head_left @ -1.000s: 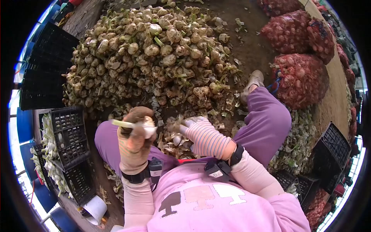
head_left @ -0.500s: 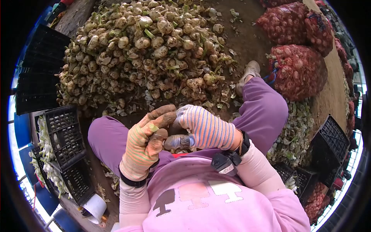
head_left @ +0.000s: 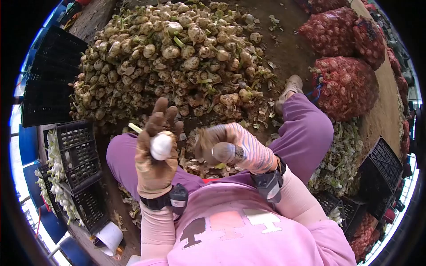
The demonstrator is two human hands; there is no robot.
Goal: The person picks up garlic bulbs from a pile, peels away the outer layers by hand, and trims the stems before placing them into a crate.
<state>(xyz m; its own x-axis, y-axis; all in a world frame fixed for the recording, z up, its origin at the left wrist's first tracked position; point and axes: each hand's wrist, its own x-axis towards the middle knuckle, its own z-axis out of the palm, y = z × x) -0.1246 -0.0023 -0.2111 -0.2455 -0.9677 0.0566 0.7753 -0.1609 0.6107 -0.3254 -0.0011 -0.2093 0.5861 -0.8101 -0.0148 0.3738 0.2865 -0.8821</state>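
Left hand [head_left: 154,159] is cupping a peeled white bulb [head_left: 161,146], fingers half spread. Right hand [head_left: 230,148] is clenching husk scraps. Bulb is looking firm, light, slippery; best gripped round its middle.

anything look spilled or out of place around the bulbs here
Nothing looks damaged. Loose husks and trimmings litter the ground between the person's legs, under both hands. The left hand holds a peeled white bulb; the right hand is closed beside it. The big pile sits unpeeled ahead.

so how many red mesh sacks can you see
4, maybe more hidden at the frame edge. One sack lies by the shoe, two sit behind it, and part of another shows at the top edge.
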